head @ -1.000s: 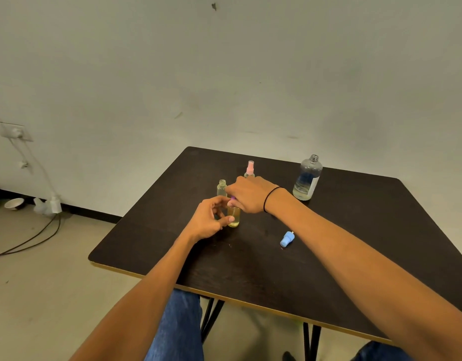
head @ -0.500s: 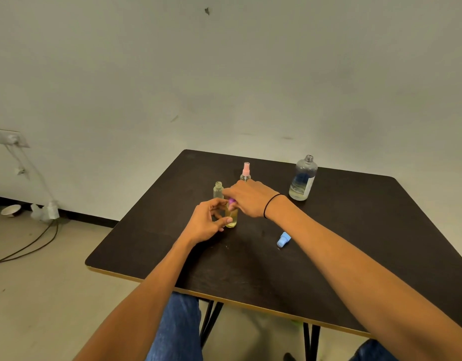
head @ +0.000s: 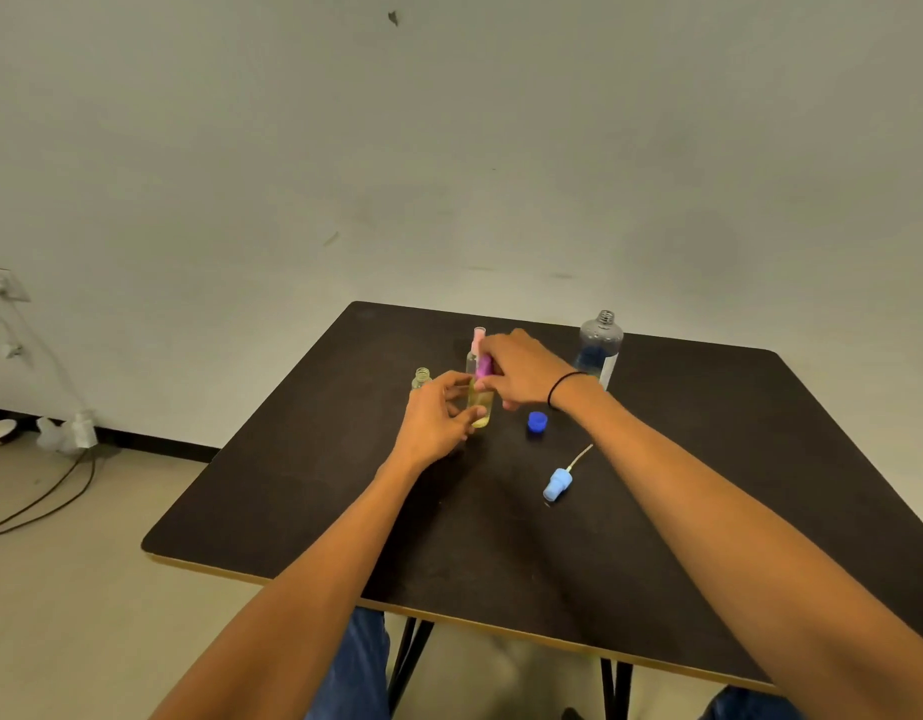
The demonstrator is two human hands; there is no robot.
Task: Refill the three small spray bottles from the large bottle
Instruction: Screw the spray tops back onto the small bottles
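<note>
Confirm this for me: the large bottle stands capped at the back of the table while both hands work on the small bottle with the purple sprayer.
Not quite. In the head view the large bottle has no cap: its threaded neck is bare, and a blue cap lies on the table. The rest holds: it stands at the back while the left hand and right hand work on the small bottle with the purple sprayer.

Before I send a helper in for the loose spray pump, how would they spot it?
On the dark table, look at the near side, just inside the person's right forearm. There the loose spray pump lies on its side, pale blue with a thin tube. Unlike the round dark blue cap farther back, it is lighter and has that tube.
</note>
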